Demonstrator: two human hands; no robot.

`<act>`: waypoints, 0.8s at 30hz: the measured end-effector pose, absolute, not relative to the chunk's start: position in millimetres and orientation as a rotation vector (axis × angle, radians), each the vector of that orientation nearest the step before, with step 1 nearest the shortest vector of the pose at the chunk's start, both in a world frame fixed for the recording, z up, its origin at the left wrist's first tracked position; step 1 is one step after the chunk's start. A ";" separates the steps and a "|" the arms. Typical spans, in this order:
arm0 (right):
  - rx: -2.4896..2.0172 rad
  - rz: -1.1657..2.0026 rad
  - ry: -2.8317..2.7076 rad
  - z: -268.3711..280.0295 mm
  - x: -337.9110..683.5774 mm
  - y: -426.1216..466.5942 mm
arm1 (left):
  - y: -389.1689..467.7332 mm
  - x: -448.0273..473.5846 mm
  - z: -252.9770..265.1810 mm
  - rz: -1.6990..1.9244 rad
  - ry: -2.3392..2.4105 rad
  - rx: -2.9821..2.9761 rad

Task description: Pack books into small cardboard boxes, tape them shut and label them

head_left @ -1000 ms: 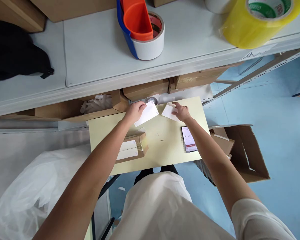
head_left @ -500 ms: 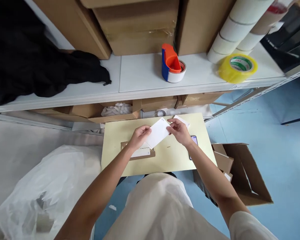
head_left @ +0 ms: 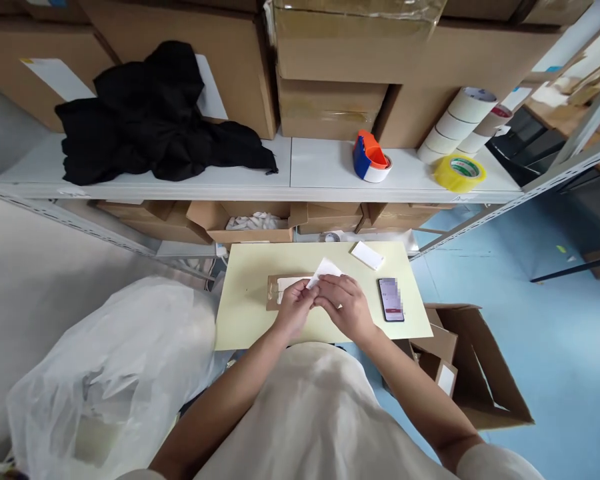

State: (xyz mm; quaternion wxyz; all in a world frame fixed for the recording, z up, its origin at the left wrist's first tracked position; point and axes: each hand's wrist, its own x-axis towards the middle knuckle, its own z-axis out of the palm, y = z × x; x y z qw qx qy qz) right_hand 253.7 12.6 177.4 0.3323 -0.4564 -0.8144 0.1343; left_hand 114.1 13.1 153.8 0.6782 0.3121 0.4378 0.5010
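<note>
Over the middle of the small table, a white sheet of paper [head_left: 326, 268] is pinched between both hands. My left hand [head_left: 294, 308] is closed at its lower left corner. My right hand [head_left: 349, 308] has its fingers bent over the sheet's lower edge, close against the left fingertips. The sheet shows narrower than its full size; whether it is folded or tilted I cannot tell. Just beyond the left hand lies a small brown cardboard package [head_left: 273, 293] with a white label, partly hidden by the hands.
A phone [head_left: 391, 300] and a white stack of slips [head_left: 367, 255] lie on the pale yellow table [head_left: 245, 327]. The shelf [head_left: 320, 160] holds a tape dispenser [head_left: 371, 159], yellow tape [head_left: 459, 172] and black cloth [head_left: 165, 133]. An open carton [head_left: 495, 373] stands right, a plastic bag [head_left: 115, 353] left.
The hands have come closer together and lower, and the sheet between them shows smaller. My right hand now lies over its lower edge. The camera view has shifted, showing more of the shelf.
</note>
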 end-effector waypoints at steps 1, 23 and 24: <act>-1.181 0.323 -2.112 177.9 251.7 10.2 | 9.3 110.2 156.7 1.130 0.921 0.656; -1.154 0.042 -2.141 177.1 214.6 -32.3 | -22.6 52.1 158.8 1.022 0.815 0.760; -1.150 0.038 -2.143 176.4 213.5 -32.8 | -22.8 51.2 159.0 1.026 0.827 0.770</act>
